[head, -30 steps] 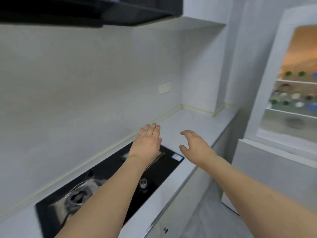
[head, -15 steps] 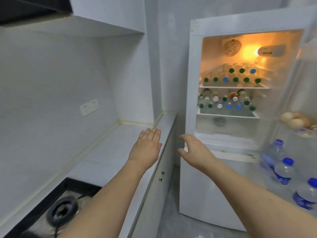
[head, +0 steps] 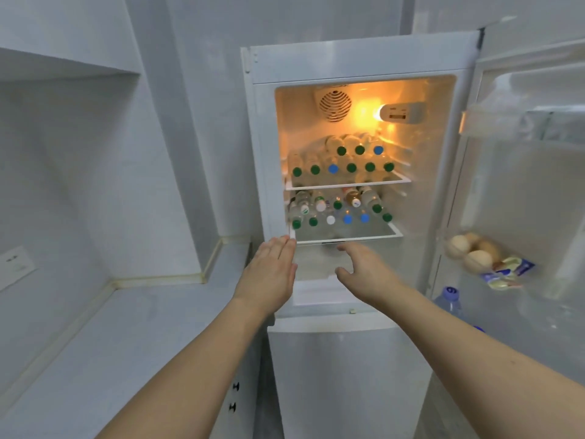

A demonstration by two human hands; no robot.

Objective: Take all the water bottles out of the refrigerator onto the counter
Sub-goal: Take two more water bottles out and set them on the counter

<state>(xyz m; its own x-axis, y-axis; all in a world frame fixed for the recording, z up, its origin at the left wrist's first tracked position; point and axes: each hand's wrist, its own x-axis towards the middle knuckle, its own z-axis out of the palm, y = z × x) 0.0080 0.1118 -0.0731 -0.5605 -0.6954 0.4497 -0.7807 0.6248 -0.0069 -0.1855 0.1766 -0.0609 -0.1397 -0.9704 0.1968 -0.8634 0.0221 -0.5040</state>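
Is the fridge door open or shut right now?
Open. The refrigerator door is swung out to the right, the interior light is on, and bottles lie exposed on both shelves.

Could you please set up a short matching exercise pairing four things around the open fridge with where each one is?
Things:
1. eggs
2. round vent grille
3. wall socket
4. left hand

Places:
A. on the wall left of the counter
B. in a door shelf at the right
C. just below the front edge of the lower bottle shelf
D. on the back wall of the refrigerator, beside the lit lamp

Pairs: 1-B, 2-D, 3-A, 4-C
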